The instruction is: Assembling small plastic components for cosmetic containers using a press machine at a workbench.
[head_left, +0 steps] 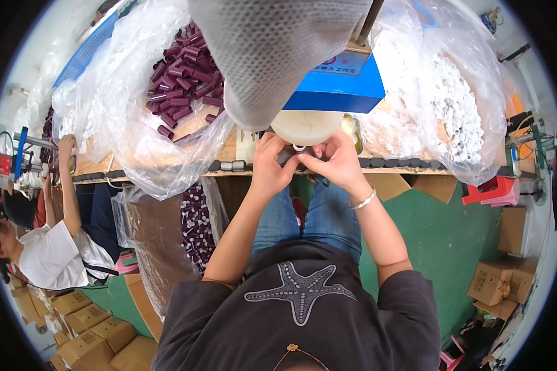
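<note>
Both hands meet at the table's front edge, just under the round whitish head (307,127) of a blue machine (337,93). Between the fingertips is a small white round part (299,148), seated at a dark piece (289,154). My left hand (272,162) is closed with bent fingers at the left side of this spot. From the right, my right hand (336,162) closes in with its thumb beside the white part. The fingers hide what each hand grips. A grey mesh-like cover (272,49) hangs in front of the machine and blocks part of it.
Dark purple tubes (182,80) lie piled in clear plastic at the left. Small white parts (458,111) fill plastic at the right. Below the table edge, a bag holds purple and white pieces (198,232). A co-worker (62,247) sits at far left. Cardboard boxes (93,343) stand behind.
</note>
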Demonstrator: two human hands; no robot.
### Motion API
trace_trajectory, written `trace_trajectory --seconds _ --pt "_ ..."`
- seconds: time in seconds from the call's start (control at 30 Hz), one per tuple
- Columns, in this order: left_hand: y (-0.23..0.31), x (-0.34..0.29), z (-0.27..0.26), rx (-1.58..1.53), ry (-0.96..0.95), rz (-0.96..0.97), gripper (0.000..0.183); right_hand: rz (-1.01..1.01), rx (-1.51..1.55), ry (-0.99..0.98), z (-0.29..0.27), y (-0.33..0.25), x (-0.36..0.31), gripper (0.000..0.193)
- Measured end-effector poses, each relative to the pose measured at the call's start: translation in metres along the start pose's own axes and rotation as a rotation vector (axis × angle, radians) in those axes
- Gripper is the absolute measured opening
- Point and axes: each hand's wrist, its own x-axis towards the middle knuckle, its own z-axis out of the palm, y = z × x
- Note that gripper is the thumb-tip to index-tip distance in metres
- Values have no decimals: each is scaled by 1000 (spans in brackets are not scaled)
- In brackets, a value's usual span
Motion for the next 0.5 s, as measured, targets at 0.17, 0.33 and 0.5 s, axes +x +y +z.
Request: trace_trajectory --seconds 0.17,0.33,0.5 --pt "-3 -5 -4 -28 -8 -33 43 77 175 175 -16 -5 -31 68" --pt "14 -19 -24 166 101 80 59 45 -8 287 -68 -18 -71 41" --pt "7 -36 -34 51 154 10 50 -17 -378 599 -136 -28 -34 19"
